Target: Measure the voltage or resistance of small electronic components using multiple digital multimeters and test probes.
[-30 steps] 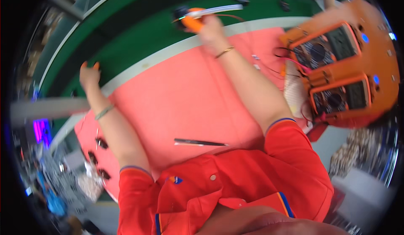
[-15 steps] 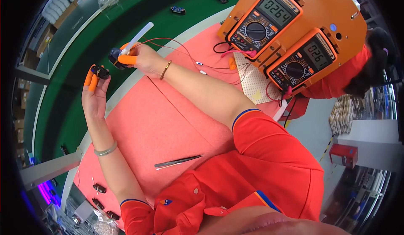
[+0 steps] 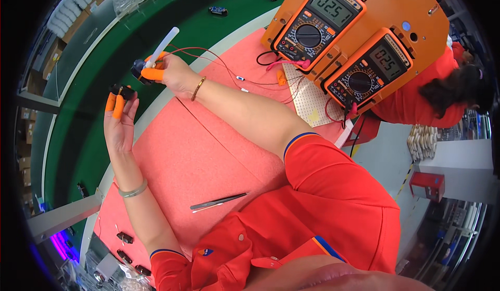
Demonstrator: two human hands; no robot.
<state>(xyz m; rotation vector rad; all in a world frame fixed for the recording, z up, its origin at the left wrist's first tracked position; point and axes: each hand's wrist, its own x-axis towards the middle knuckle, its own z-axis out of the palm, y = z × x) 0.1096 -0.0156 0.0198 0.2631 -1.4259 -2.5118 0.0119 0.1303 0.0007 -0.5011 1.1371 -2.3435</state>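
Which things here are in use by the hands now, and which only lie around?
In use:
left hand holding small black part
right hand with white stick on dark round part

Lying about:
tweezers
two orange meters
green belt

A salmon-pink rubber mat (image 3: 177, 161) covers the workbench, bordered on its far side by a green conveyor belt (image 3: 156, 36). Thin steel tweezers (image 3: 217, 202) lie near its middle, small black parts (image 3: 125, 237) at its near left edge, and a perforated beige board (image 3: 307, 101) far right.

Left hand (image 3: 121, 119) raised, pinching; right hand (image 3: 169, 73) gripping
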